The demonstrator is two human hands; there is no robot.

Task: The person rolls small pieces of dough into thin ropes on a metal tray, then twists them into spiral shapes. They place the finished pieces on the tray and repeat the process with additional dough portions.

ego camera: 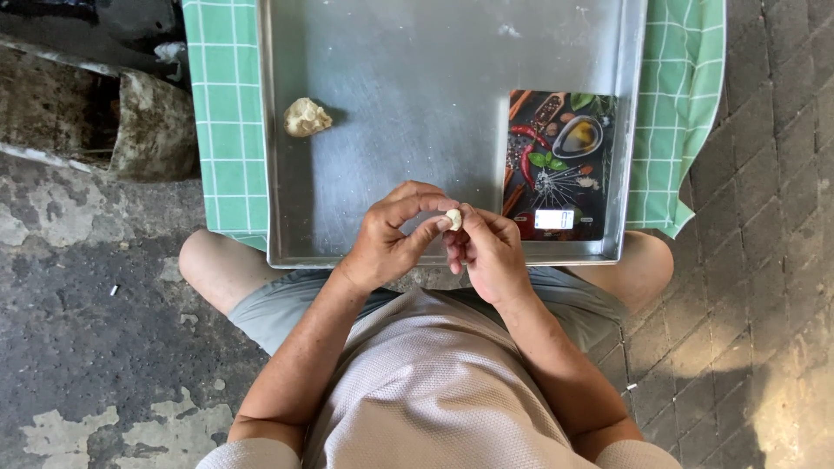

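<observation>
Both forearms bare and bent inward, left hand (388,236) and right hand (488,247) meeting at centre, fingers curled, fingertips (437,224) pinched together, wrists raised, backs of hands upward

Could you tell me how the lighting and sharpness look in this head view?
Head view: even daylight, soft glare across the metal tray; the dough lump casts a short shadow to its right; sun patches on the paving at right; both hands and the small dough piece look sharp.

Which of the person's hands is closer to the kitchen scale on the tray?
Right. The right hand is just beside the scale; the left hand is farther away, beyond it.
</observation>
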